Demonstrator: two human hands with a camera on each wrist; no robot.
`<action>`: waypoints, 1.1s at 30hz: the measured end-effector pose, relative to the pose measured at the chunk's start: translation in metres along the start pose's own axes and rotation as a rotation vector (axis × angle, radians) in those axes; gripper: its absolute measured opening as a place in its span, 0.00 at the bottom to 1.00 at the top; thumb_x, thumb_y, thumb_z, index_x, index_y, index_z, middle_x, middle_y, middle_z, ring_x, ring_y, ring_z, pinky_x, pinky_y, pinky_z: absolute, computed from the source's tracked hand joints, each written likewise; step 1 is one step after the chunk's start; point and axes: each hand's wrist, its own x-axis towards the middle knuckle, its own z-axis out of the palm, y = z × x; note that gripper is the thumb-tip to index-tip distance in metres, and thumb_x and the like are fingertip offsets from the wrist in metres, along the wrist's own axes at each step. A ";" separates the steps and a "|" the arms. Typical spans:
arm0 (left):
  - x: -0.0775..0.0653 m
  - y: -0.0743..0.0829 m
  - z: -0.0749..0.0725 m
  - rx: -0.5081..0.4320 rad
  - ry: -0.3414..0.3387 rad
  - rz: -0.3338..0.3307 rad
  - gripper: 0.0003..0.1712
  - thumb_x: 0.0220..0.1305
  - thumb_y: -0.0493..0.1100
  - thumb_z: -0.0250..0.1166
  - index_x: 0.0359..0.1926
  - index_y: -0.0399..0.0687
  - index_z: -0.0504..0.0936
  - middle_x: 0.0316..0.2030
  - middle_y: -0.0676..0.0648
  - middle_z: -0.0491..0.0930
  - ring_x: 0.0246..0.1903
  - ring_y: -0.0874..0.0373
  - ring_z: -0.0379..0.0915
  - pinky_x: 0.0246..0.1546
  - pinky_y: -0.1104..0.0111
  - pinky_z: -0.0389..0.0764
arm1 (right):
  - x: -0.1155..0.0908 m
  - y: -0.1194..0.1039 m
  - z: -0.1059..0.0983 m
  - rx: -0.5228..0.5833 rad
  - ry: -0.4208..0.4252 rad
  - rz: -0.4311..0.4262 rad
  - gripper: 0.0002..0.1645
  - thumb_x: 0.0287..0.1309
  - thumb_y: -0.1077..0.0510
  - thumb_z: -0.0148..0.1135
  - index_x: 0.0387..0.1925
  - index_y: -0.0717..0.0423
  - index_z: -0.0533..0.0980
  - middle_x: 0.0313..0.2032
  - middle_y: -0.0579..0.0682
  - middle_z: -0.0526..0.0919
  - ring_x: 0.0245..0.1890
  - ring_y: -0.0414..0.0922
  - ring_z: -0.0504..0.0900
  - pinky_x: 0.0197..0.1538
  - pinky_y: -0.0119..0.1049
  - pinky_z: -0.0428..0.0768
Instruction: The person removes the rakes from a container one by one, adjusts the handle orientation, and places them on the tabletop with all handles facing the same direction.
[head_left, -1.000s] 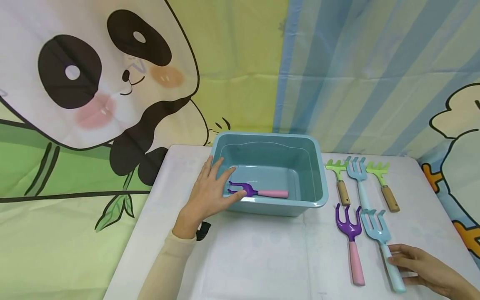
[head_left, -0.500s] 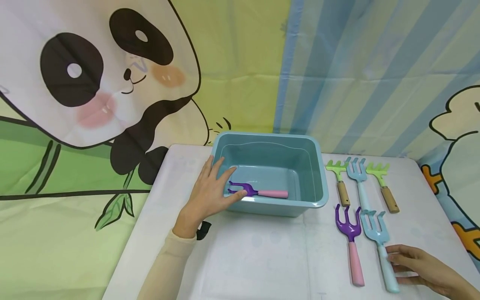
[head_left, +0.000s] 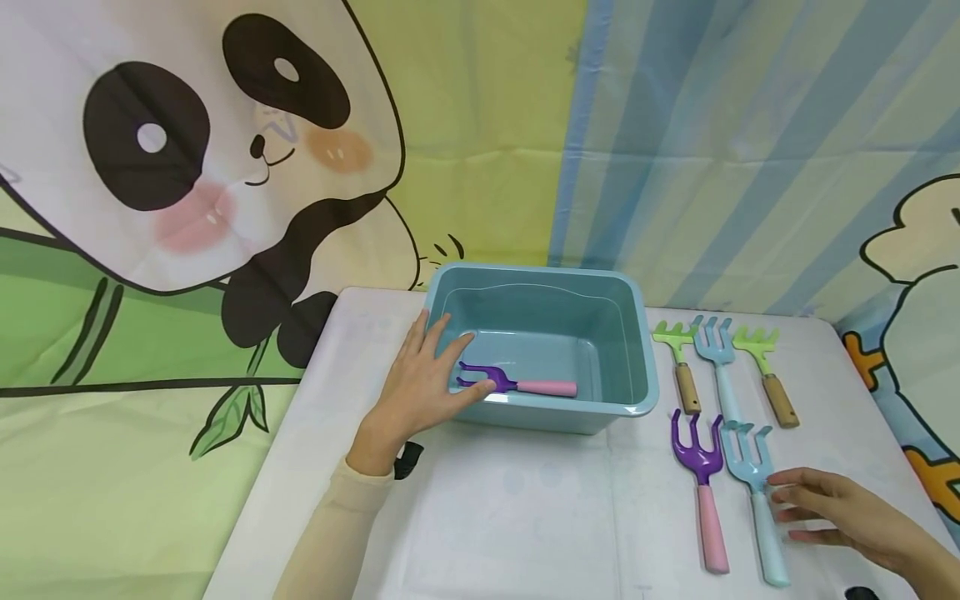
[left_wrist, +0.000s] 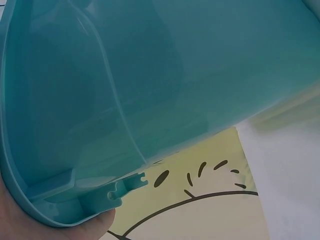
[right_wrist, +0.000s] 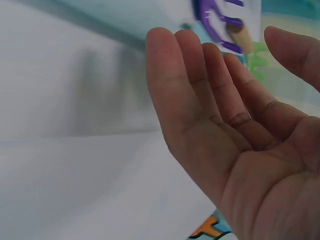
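My left hand (head_left: 416, 387) rests with spread fingers over the near left corner of a blue plastic bin (head_left: 551, 408), the thumb over the front rim. Inside the bin lies a purple hand cultivator (head_left: 547, 387) with a pink handle. On the right, my right hand (head_left: 843, 510) holds nothing; its fingertips are right beside the handle of a light blue hand fork (head_left: 767, 533). In the right wrist view the right hand's fingers (right_wrist: 170, 80) are loosely bent, palm showing. Left of that fork lies a second purple cultivator (head_left: 712, 525) with a pink handle.
Behind the near pair lie two green hand rakes, the left rake (head_left: 686, 387) and the right rake (head_left: 780, 400), both with wooden handles. Another light blue fork (head_left: 725, 387) lies between them. A cartoon panda curtain (head_left: 480, 150) hangs behind the white table (head_left: 510, 517).
The light blue fork's handle end has swung left, bringing it closer alongside the purple cultivator. My right hand has let go of the handle and moved slightly up. The left hand has stayed put.
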 end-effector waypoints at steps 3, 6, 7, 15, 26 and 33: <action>0.000 0.000 -0.001 -0.002 0.002 0.000 0.52 0.59 0.84 0.46 0.71 0.55 0.71 0.75 0.38 0.54 0.76 0.38 0.30 0.71 0.43 0.44 | -0.002 -0.020 -0.004 -0.037 -0.030 -0.078 0.31 0.79 0.55 0.46 0.62 0.82 0.57 0.50 0.59 0.79 0.47 0.56 0.81 0.48 0.52 0.83; -0.001 0.000 -0.001 -0.002 -0.001 -0.010 0.53 0.58 0.84 0.45 0.71 0.56 0.71 0.75 0.39 0.53 0.76 0.38 0.30 0.72 0.43 0.43 | -0.001 -0.045 -0.006 -0.103 -0.029 -0.160 0.28 0.79 0.56 0.45 0.63 0.80 0.58 0.52 0.62 0.77 0.47 0.54 0.81 0.48 0.51 0.83; -0.001 0.000 -0.001 -0.003 -0.004 -0.013 0.53 0.58 0.85 0.45 0.71 0.56 0.71 0.75 0.39 0.53 0.76 0.39 0.29 0.72 0.43 0.43 | -0.001 -0.055 -0.006 -0.126 -0.029 -0.194 0.28 0.79 0.57 0.44 0.63 0.80 0.59 0.53 0.62 0.77 0.47 0.53 0.81 0.48 0.51 0.83; -0.001 0.000 0.000 0.001 -0.025 -0.021 0.54 0.58 0.85 0.43 0.73 0.57 0.69 0.76 0.39 0.52 0.76 0.39 0.28 0.72 0.43 0.41 | -0.001 -0.137 0.000 -0.295 0.070 -0.401 0.25 0.78 0.59 0.48 0.65 0.73 0.61 0.50 0.60 0.77 0.45 0.42 0.84 0.44 0.44 0.85; -0.001 0.002 -0.002 0.004 -0.029 -0.013 0.54 0.58 0.85 0.44 0.73 0.56 0.69 0.76 0.38 0.52 0.76 0.39 0.27 0.72 0.43 0.41 | 0.001 -0.227 0.031 -0.388 0.045 -0.550 0.22 0.77 0.56 0.51 0.64 0.64 0.66 0.54 0.59 0.77 0.48 0.46 0.83 0.46 0.42 0.84; -0.001 0.002 -0.002 0.005 -0.018 -0.003 0.53 0.59 0.84 0.45 0.72 0.56 0.70 0.75 0.38 0.53 0.76 0.38 0.28 0.72 0.45 0.40 | 0.014 -0.280 0.054 -0.416 -0.043 -0.546 0.25 0.75 0.52 0.54 0.66 0.60 0.67 0.53 0.63 0.74 0.49 0.56 0.82 0.49 0.42 0.83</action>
